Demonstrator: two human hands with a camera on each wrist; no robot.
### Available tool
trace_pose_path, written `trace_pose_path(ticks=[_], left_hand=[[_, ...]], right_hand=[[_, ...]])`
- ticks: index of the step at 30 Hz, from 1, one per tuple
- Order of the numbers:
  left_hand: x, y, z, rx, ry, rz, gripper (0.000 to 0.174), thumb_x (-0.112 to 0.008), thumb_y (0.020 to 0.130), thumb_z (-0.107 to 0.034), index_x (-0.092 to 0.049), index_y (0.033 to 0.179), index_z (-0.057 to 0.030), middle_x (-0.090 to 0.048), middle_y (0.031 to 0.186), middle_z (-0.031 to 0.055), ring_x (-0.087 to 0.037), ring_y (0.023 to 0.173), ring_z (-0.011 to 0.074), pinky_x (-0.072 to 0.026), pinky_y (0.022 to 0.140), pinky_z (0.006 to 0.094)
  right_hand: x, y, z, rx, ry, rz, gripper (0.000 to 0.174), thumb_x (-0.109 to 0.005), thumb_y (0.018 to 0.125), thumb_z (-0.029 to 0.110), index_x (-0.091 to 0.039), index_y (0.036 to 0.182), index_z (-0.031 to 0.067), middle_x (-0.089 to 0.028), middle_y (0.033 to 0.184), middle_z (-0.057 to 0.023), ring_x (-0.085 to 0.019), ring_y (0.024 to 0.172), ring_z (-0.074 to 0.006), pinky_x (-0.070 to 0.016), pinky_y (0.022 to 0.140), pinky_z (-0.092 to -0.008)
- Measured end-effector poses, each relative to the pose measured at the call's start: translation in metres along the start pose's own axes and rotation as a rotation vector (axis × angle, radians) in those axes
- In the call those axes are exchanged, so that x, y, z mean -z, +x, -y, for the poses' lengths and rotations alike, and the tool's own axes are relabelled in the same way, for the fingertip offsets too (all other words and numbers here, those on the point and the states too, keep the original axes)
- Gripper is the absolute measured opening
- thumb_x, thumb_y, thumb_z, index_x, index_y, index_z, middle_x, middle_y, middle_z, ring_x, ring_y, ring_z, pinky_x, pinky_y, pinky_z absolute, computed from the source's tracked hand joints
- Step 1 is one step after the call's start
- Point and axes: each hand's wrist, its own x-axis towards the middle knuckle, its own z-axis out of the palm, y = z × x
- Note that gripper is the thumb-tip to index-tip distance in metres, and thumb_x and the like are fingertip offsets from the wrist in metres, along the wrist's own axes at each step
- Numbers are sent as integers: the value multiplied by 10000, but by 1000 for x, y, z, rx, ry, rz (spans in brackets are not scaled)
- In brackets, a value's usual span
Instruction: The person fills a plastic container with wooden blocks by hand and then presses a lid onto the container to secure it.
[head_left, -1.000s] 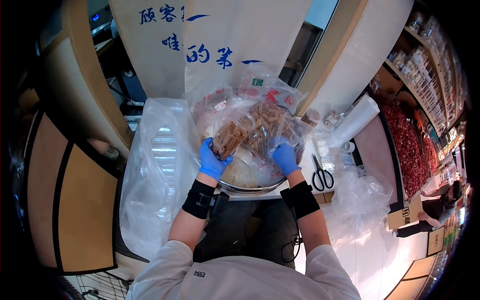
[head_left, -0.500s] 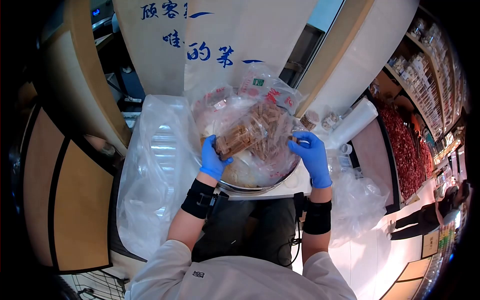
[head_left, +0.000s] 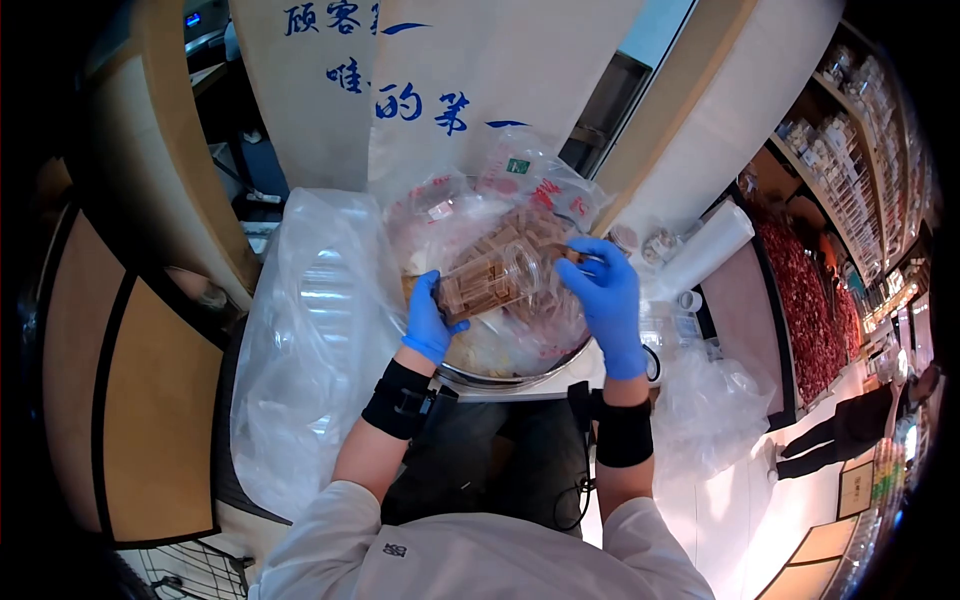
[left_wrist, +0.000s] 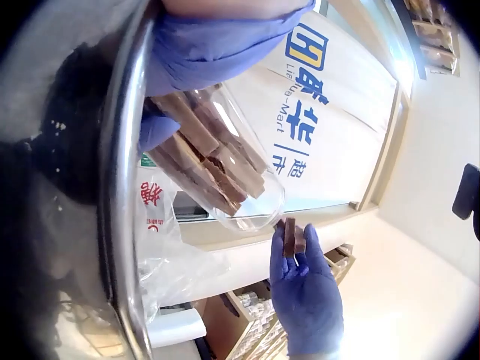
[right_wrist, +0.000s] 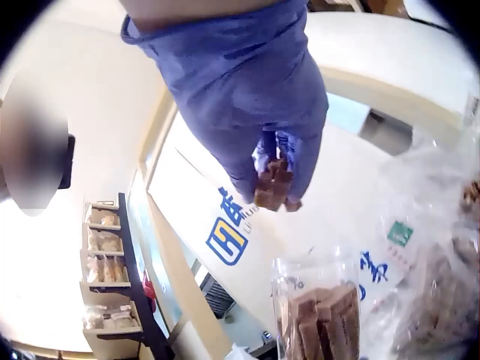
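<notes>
In the head view my blue-gloved left hand (head_left: 427,325) grips a clear plastic jar (head_left: 488,283) on its side, its mouth tilted toward the right. Brown sticks (left_wrist: 202,142) fill much of the jar. My right hand (head_left: 608,300), gloved too, is just beyond the mouth. Its thumb and fingers pinch a small bunch of brown sticks (right_wrist: 274,184), seen outside the jar in both wrist views. Behind the jar, an open clear bag (head_left: 548,190) with red print holds more brown sticks (head_left: 540,222) in a steel basin (head_left: 500,382).
On the left lies a large clear bag (head_left: 300,400) of stacked plastic jars. Right of the basin are a plastic roll (head_left: 715,245), small filled jars (head_left: 660,243), a scissors handle (head_left: 653,365) partly hidden by my hand, and a crumpled bag (head_left: 715,410). A person (head_left: 860,425) stands far right.
My right hand has come out of the bag with brown sticks, swung right, then moved back left to the jar's mouth. The left hand has tilted the jar slightly.
</notes>
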Motion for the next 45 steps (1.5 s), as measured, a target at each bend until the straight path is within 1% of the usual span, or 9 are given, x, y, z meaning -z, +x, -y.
trace_pose_path(ticks=[6,11,17,21,27,33,39,41,45], left_hand=[[-1,-1,-3,-31,28,15,390,-537,777,-518,-573,1027,-221,-592,956,20,-577,852,233,-450,542,404],[0,1,-2,-12,40,11,387,-540,780,-519,-578,1023,-219,-605,937,16,-584,851,222,-452,539,404],[1,2,-1,-18,25,35,366,-530,789,-522,-584,1001,-228,-622,946,12,-591,857,215,-453,539,399],[4,6,1,-21,18,30,355,-525,795,-521,-586,991,-232,-626,936,5,-597,839,215,-456,529,393],[1,6,1,-23,38,15,356,-525,801,-512,-591,972,-207,-629,928,12,-612,787,216,-459,489,374],[-2,0,-1,-65,39,15,375,-536,793,-510,-592,986,-193,-629,918,20,-614,762,218,-462,479,374],[-3,-4,-3,-54,102,4,370,-536,792,-507,-577,1019,-217,-615,950,4,-603,836,203,-466,526,379],[-2,-3,-3,-52,97,27,369,-534,794,-509,-571,1029,-227,-609,956,-4,-595,866,200,-463,541,388],[0,-1,-2,-35,102,68,375,-533,792,-517,-568,1032,-231,-607,964,-4,-587,884,200,-459,547,390]], right_hand=[[-51,-7,-36,34,304,-37,231,-664,832,77,-599,1042,4,-623,992,-66,-601,882,-112,-489,775,-238],[-35,-7,-40,33,11,60,187,-647,845,83,-619,1006,-8,-662,928,-54,-610,842,-87,-493,753,-227],[-31,7,-43,-3,42,-36,195,-705,796,138,-647,935,15,-647,804,-39,-593,731,-78,-486,652,-239],[-26,6,-48,102,-172,-12,189,-726,769,152,-658,899,34,-632,795,-31,-576,683,-85,-480,635,-246],[-13,7,-45,-46,-173,73,205,-733,751,166,-669,910,54,-625,886,-59,-573,660,-125,-480,634,-262],[-17,6,-49,193,-380,111,276,-739,727,199,-662,921,18,-612,783,-98,-577,647,-164,-484,637,-285],[-11,8,-47,-91,-387,310,278,-712,774,245,-669,916,9,-609,701,-74,-551,623,-123,-455,606,-262],[-13,5,-39,-94,-80,254,285,-691,809,265,-671,930,7,-610,679,-62,-533,625,-90,-443,593,-248],[-12,3,-26,-106,-324,401,288,-680,828,273,-671,937,6,-627,700,-67,-530,634,-75,-444,593,-246]])
